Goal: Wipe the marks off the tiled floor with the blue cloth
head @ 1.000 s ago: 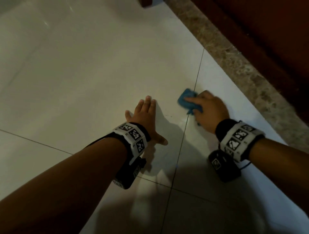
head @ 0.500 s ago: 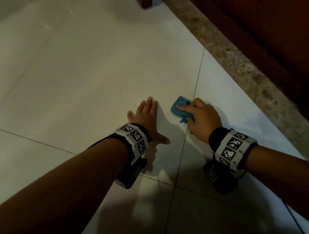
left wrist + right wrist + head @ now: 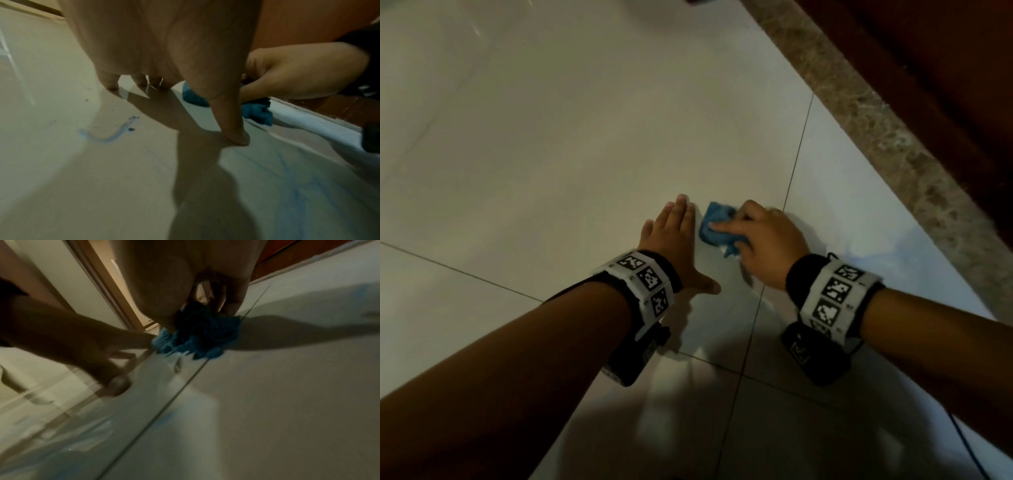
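Right hand (image 3: 767, 240) grips the bunched blue cloth (image 3: 714, 226), fingers curled over it, index laid across the top, pressing it onto the tiled floor (image 3: 551, 154). Cloth sits just left of a grout line (image 3: 792, 164), nearly touching the left hand (image 3: 676, 240). Left hand is planted flat on the same tile, four fingers straight and pressed together, thumb (image 3: 232, 126) splayed out toward the right wrist. Left wrist view: curved blue mark (image 3: 107, 136) on the tile beside the palm, well apart from the cloth, plus faint blue streaks (image 3: 287, 170) nearer the camera. Speckled stone border (image 3: 893, 137) runs along the tiles, dark wood (image 3: 945, 68) beyond it.
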The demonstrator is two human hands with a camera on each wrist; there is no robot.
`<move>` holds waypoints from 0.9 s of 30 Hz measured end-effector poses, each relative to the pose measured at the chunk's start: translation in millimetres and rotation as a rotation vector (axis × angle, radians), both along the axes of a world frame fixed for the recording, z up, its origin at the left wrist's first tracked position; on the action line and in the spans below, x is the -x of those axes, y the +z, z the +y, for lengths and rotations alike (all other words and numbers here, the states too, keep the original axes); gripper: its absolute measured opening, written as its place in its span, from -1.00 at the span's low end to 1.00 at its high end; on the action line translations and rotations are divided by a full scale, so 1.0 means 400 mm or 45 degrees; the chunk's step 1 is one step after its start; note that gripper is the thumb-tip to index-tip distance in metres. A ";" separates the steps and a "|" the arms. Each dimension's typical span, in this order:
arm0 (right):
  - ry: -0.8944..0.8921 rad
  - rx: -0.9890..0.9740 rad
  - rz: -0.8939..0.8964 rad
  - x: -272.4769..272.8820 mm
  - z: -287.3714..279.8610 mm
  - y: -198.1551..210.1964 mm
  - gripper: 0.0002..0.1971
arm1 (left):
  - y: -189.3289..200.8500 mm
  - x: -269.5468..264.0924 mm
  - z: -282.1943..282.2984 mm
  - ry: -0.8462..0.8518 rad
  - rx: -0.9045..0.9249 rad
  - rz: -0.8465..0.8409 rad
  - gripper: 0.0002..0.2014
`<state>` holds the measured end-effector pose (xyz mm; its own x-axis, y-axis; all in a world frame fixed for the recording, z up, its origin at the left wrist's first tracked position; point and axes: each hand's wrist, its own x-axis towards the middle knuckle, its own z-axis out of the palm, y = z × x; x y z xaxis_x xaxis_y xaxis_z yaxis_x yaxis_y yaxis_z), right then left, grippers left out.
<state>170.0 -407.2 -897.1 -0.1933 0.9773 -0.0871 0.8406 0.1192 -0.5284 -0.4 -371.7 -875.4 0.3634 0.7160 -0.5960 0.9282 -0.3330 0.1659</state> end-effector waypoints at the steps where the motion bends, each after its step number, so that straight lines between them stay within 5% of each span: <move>1: 0.057 0.019 -0.002 -0.014 0.008 0.004 -0.58 | 0.001 -0.001 -0.001 -0.002 -0.001 -0.001 0.36; 8: -0.426 0.083 0.073 -0.121 0.137 0.009 -0.65 | 0.000 0.003 -0.002 0.003 -0.017 -0.018 0.39; 14: 0.130 0.029 -0.108 0.019 0.012 0.007 -0.59 | -0.007 0.000 0.005 0.006 -0.023 0.011 0.38; 22: -0.130 0.042 0.048 -0.081 0.146 -0.015 -0.68 | -0.011 0.038 0.014 -0.061 -0.051 -0.075 0.39; 27: 0.280 0.031 -0.143 0.018 0.016 0.012 -0.56 | -0.017 0.036 0.014 -0.044 -0.024 -0.068 0.38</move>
<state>162.9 -400.9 -892.5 -0.3886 0.9102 -0.1430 0.8495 0.2938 -0.4382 -14.6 -366.0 -882.1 0.4187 0.7136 -0.5617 0.9062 -0.3679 0.2082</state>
